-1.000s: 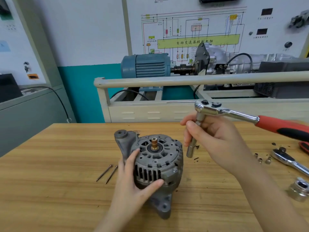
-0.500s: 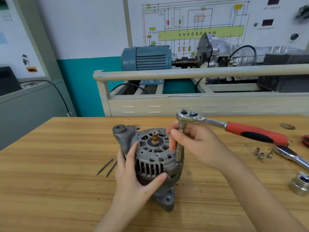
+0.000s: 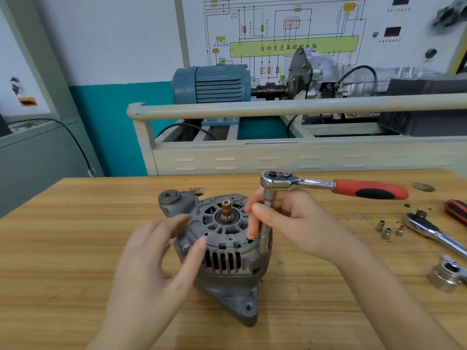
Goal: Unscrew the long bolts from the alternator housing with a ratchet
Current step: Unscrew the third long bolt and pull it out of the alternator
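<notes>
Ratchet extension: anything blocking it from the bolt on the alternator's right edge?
Nothing visible. The right hand pinches the extension under the ratchet; its tip sits at the alternator rim. The bolt head itself is hidden. The left hand is at the opposite side.

Left hand (image 3: 154,261) motion-blurred, grip on alternator (image 3: 225,248) unclear. Socket tip and bolt head hidden behind right hand (image 3: 290,223) and housing rim. Second ratchet (image 3: 434,233) cut off at right edge.
</notes>
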{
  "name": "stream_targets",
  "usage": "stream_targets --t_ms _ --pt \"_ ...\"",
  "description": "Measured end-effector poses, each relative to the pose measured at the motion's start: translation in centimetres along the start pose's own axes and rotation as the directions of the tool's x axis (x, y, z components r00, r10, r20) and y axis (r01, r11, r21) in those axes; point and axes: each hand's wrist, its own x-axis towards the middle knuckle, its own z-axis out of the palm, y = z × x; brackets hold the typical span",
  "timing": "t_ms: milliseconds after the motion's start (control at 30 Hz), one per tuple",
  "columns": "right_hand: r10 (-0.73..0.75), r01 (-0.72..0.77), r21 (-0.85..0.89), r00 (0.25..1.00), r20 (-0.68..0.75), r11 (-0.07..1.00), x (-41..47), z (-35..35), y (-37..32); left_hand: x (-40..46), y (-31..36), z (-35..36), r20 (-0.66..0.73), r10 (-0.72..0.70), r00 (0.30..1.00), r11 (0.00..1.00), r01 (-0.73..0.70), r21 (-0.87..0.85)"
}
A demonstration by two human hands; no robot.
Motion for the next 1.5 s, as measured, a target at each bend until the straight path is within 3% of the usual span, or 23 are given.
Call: stream_targets --t_ms 100,167,233,367,433,533,567,633,700,733,867,933,1000,1200,1333,1500 --pt "0.013 -0.010 -0.070 0.999 0.049 0.997 -0.1 -0.1 -0.4 2.2 1.7 1.1 0.191 0.086 0.978 0.967 -0.036 -0.252" --pt "0.012 -0.006 -0.119 0.999 0.048 0.993 -0.2 -0.3 -0.5 3.9 2.8 2.4 0.375 0.171 0.911 0.911 -0.002 -0.412" --pt "0.021 -0.015 -0.131 0.998 0.051 0.991 -0.4 -0.6 -0.5 5.0 3.4 3.4 0.457 0.250 0.854 0.819 0.065 -0.570" --pt "0.061 -0.041 -0.216 0.994 0.086 0.975 -0.6 -0.9 -1.6 5.8 3.6 4.1 0.372 0.296 0.880 0.745 0.031 -0.667" --pt "0.096 -0.064 -0.294 0.991 0.095 0.954 -0.9 -0.9 -2.4 6.1 3.5 4.3 0.342 0.307 0.888 0.753 -0.007 -0.658" --pt "0.150 -0.028 -0.636 0.979 0.139 0.771 -2.3 -1.0 -3.6 6.4 3.4 4.2 0.305 0.276 0.911 0.771 -0.020 -0.637" --pt "0.117 0.002 -0.668 0.984 0.134 0.744 -3.1 -1.2 -4.3 6.4 3.3 4.2 0.304 0.264 0.915 0.768 -0.009 -0.641" --pt "-0.065 0.059 -0.571 0.998 0.010 0.819 -4.0 -1.7 -6.8 6.3 3.2 4.1 0.301 0.271 0.914 0.760 -0.011 -0.650" --pt "-0.350 0.169 -0.690 0.928 -0.129 0.704 -4.4 -2.8 -8.2 6.1 3.3 4.2 0.290 0.287 0.913 0.746 -0.024 -0.666" --pt "-0.368 0.150 -0.759 0.921 -0.125 0.634 -4.0 -3.1 -8.5 6.1 3.5 4.3 0.280 0.294 0.914 0.744 -0.036 -0.667" --pt "-0.047 0.021 -0.883 0.999 -0.001 0.468 -1.0 -3.4 -8.4 6.0 3.7 4.8 0.255 0.291 0.922 0.752 -0.055 -0.657" --pt "0.054 0.026 -0.855 0.997 0.063 0.519 0.1 -3.6 -8.2 6.1 3.5 4.8 0.253 0.280 0.926 0.749 -0.046 -0.661" --pt "0.059 0.015 -0.804 0.996 0.062 0.594 0.5 -3.7 -7.8 6.2 3.1 5.0 0.244 0.285 0.927 0.747 -0.055 -0.663" --pt "-0.161 0.029 -0.815 0.984 -0.079 0.578 0.4 -2.1 -4.9 6.2 2.5 5.8 0.295 0.322 0.900 0.708 -0.022 -0.706" --pt "-0.212 0.162 -0.776 0.977 0.038 0.610 0.6 -2.9 -4.5 6.4 2.1 5.9 0.391 0.423 0.817 0.679 -0.001 -0.734" --pt "-0.245 0.291 -0.687 0.955 0.167 0.666 0.8 -4.1 -4.4 6.3 2.1 5.7 0.423 0.425 0.801 0.645 0.060 -0.762"
